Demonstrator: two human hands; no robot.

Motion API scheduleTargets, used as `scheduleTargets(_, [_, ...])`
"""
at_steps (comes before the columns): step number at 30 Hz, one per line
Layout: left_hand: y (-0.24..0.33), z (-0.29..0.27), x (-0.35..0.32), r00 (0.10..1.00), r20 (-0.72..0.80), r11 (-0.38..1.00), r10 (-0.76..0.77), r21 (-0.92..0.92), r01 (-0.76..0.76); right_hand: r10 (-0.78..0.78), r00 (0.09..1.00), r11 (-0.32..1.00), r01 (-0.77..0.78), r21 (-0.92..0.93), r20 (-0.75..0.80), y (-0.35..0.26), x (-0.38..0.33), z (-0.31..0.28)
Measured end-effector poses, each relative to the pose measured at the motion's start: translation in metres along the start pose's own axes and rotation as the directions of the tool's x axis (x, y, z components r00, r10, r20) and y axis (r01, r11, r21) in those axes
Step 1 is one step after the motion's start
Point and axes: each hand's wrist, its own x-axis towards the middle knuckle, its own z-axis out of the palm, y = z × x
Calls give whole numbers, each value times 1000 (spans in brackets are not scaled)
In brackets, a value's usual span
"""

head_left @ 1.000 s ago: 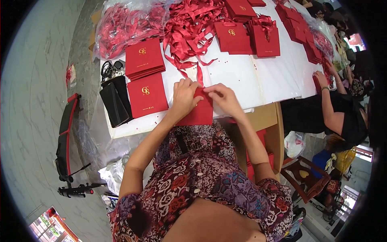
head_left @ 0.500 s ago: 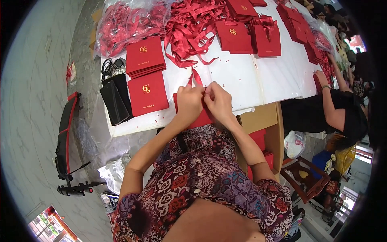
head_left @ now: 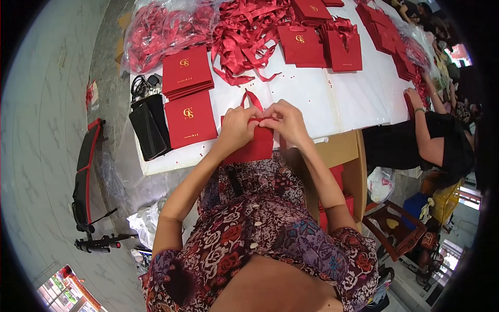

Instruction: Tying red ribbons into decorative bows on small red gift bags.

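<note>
left hand (head_left: 235, 127): fingers pinched on top edge of red paper bag (head_left: 252, 146) | right hand (head_left: 287, 120): pinching same edge, touching left hand | red ribbon (head_left: 253, 99) just beyond fingertips | flat red bag (head_left: 189, 118) left of left hand, on white table (head_left: 312, 99)

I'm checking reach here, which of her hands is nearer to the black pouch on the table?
Left. The left hand grips the red paper bag, a short way right of the black pouch; the right hand is farther right, beyond the left hand.
</note>
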Motion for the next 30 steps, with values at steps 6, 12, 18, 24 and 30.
scheduleTargets(6, [26,-10,0,969,-1,952,248,188,-243,82,869,882,-292,371,488,35,23,-20])
scheduleTargets(12, [21,-9,5,906,-31,874,422,281,-397,24,826,901,-262,345,564,35,38,-17])
scheduleTargets(18, [26,-2,1,959,-9,954,283,103,-280,214,948,844,-300,444,235,45,55,-2])
scheduleTargets(24, [2,-11,7,973,-207,988,101,135,-74,149,988,937,-150,314,30,39,38,-24])
scheduleTargets(30, [-15,-7,21,977,-211,1000,-17,-8,16,-125,942,974,177,-145,310,23,-1,-27])
